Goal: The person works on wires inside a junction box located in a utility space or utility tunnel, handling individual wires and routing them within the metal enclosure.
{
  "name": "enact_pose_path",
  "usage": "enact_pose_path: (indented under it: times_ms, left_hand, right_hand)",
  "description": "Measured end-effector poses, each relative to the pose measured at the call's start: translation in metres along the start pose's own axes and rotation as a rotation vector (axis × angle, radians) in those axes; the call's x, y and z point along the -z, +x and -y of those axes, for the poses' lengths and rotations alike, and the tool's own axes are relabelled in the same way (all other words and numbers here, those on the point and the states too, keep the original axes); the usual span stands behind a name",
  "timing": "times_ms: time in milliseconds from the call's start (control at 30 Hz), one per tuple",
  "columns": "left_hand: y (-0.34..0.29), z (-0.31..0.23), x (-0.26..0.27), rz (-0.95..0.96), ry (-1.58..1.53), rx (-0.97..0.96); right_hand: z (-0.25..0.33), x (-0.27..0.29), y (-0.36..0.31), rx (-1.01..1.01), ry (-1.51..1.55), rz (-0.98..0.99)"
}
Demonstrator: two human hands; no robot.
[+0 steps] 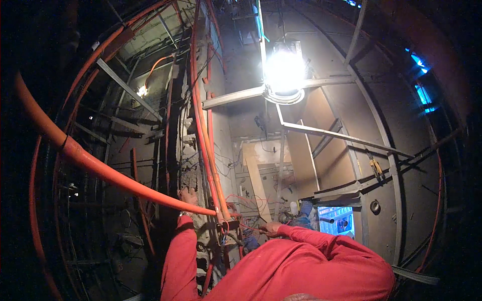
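Observation:
My left hand point(189, 196) rests on the rough broken top of a masonry wall point(189, 170), fingers stretched out, just beside a thick orange conduit point(125, 184). That conduit arches in from the left and ends at a small box point(229, 226), where upright red and orange conduits point(207, 155) also meet. Dark and red wires hang from the box. To the right of it, my right hand point(271, 229) has its fingers drawn together. Thin red wires point(246, 227) run toward those fingers; what they grip is too small to make out. Both arms wear red sleeves.
A bright work lamp point(284, 72) hangs ahead among metal ceiling profiles point(346, 134). Brown boards point(321, 135) stand below it. Pliers point(375, 168) with yellow handles hang at the right, above a roll of tape point(375, 206). A blue crate point(336, 220) lies far below.

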State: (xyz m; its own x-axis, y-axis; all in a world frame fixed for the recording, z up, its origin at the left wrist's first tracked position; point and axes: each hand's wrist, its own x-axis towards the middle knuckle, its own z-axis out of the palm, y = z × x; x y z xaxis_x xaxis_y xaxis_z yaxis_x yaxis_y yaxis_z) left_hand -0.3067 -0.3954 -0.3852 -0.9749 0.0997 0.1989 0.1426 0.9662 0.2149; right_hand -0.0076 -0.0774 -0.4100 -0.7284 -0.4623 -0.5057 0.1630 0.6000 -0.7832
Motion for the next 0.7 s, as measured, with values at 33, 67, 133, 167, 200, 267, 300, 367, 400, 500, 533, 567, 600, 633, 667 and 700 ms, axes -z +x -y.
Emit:
enact_pose_path:
  times_ms: [33, 67, 133, 167, 200, 267, 300, 367, 400, 500, 533, 567, 600, 633, 667, 700]
  left_hand:
    - [-0.002, -0.025, 0.005, 0.096, -0.012, 0.02]
    - [-0.002, -0.029, 0.019, 0.164, -0.001, 0.055]
    - [-0.003, -0.02, 0.018, 0.087, -0.005, 0.043]
    - [-0.004, -0.02, 0.02, 0.019, -0.016, 0.025]
    - [-0.003, -0.02, 0.022, 0.018, -0.016, 0.025]
    - [0.001, -0.023, 0.024, 0.078, -0.029, 0.002]
    - [0.001, -0.026, 0.024, 0.082, -0.032, 0.001]
    - [0.0, -0.026, 0.019, 0.102, -0.062, 0.022]
    - [0.0, -0.022, 0.016, 0.102, -0.061, 0.023]
    - [0.002, -0.001, 0.005, -0.035, -0.022, -0.077]
    - [0.004, 0.007, 0.002, -0.082, -0.019, -0.103]
    - [0.003, 0.004, -0.001, -0.094, -0.024, -0.118]
    - [0.003, 0.002, -0.002, -0.107, -0.027, -0.133]
    - [0.002, 0.001, -0.002, -0.02, -0.025, -0.078]
    - [0.003, -0.003, -0.002, 0.062, -0.026, -0.025]
    - [0.003, -0.007, -0.003, 0.063, -0.027, -0.028]
  right_hand:
    - [-0.006, 0.002, -0.008, -0.017, 0.024, -0.01]
    - [-0.005, 0.001, -0.006, -0.009, 0.02, -0.009]
    - [-0.007, -0.003, -0.001, 0.064, -0.021, -0.038]
    - [-0.008, -0.004, 0.002, 0.066, -0.023, -0.037]
    - [-0.009, -0.005, 0.004, 0.057, -0.044, -0.027]
    - [-0.013, -0.007, 0.005, 0.044, -0.063, -0.017]
    - [-0.015, -0.008, 0.005, 0.042, -0.05, -0.027]
    - [-0.015, -0.008, 0.005, 0.04, -0.037, -0.037]
    - [-0.014, -0.007, 0.006, 0.006, -0.032, -0.007]
    - [-0.012, -0.009, 0.012, 0.021, -0.017, -0.003]
    - [-0.014, -0.012, 0.016, 0.063, -0.005, -0.031]
    - [-0.015, -0.011, 0.014, 0.056, 0.0, -0.03]
    - [-0.016, -0.009, 0.012, 0.051, -0.024, -0.016]
    - [-0.015, -0.008, 0.011, 0.049, -0.049, -0.001]
    - [-0.021, -0.01, 0.011, 0.046, -0.048, -0.003]
    - [-0.026, -0.011, 0.01, 0.132, -0.033, -0.071]
